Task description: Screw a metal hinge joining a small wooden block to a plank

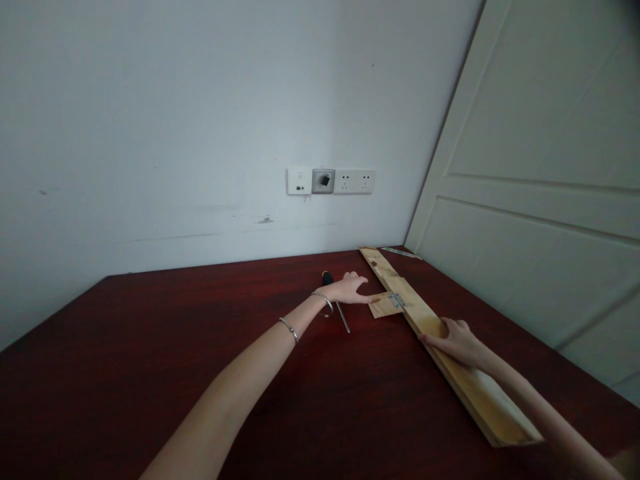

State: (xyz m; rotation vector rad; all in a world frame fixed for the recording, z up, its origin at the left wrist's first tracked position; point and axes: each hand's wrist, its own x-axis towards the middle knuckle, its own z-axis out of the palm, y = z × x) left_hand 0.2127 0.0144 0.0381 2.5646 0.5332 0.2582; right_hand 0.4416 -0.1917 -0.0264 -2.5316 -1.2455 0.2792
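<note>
A long wooden board [423, 305] runs from the far edge of the dark red table toward the front right. A metal hinge [398, 301] joins its left side to a small wooden piece [383, 307]. My left hand [347, 289] has its fingers apart, the thumb reaching to the small piece's edge. Under that wrist lies a screwdriver [343, 317] with a black and yellow handle, partly covered by the hand. Farther forward on the long board, my right hand [460, 342] grips it across its width, thumb on the left edge.
The dark red table [175, 360] meets a white wall with a row of sockets [354, 181] behind it. On the right, a pale panelled door [540, 153] borders the table. A thin pale strip [401, 253] lies near the far corner.
</note>
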